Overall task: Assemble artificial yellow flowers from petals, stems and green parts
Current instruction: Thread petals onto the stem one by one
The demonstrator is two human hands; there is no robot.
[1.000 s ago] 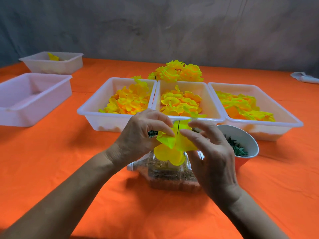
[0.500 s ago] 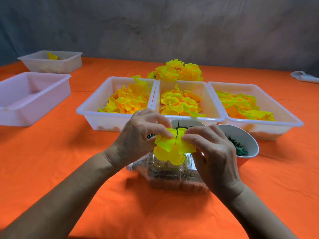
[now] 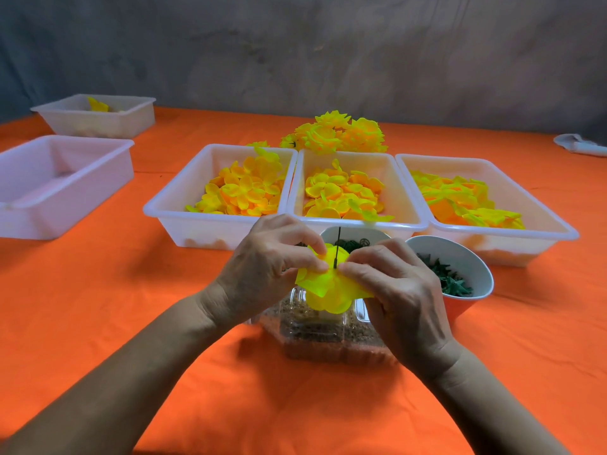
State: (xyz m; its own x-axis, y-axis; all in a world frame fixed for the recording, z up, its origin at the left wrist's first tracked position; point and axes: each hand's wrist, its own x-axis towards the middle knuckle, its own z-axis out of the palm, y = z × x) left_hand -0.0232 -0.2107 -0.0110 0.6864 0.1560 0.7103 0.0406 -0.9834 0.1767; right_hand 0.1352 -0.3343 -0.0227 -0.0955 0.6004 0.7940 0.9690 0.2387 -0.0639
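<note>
A thin dark stem [image 3: 337,247] stands upright above a clear plastic box of sand [image 3: 323,330]. Yellow petal layers [image 3: 325,287] sit on the stem. My left hand [image 3: 266,267] pinches the petals from the left, and my right hand [image 3: 394,287] pinches them from the right, fingertips meeting at the stem. Behind stand three white trays of yellow-orange petals: left tray [image 3: 170,208], middle tray [image 3: 407,198], right tray [image 3: 558,224]. A bowl of dark green parts [image 3: 460,257] is at my right. Another bowl [image 3: 348,233] with small green pieces is partly hidden behind my hands.
Finished yellow flowers [image 3: 335,133] lie behind the middle tray. Two more white trays, one [image 3: 65,188] bare inside and one [image 3: 98,116] holding a yellow piece, stand at the far left. A white cloth [image 3: 581,146] lies at the far right on the orange tablecloth [image 3: 98,290].
Both hands have pushed the yellow petals a little lower down the stem, and my fingertips have closed in around the stem.
</note>
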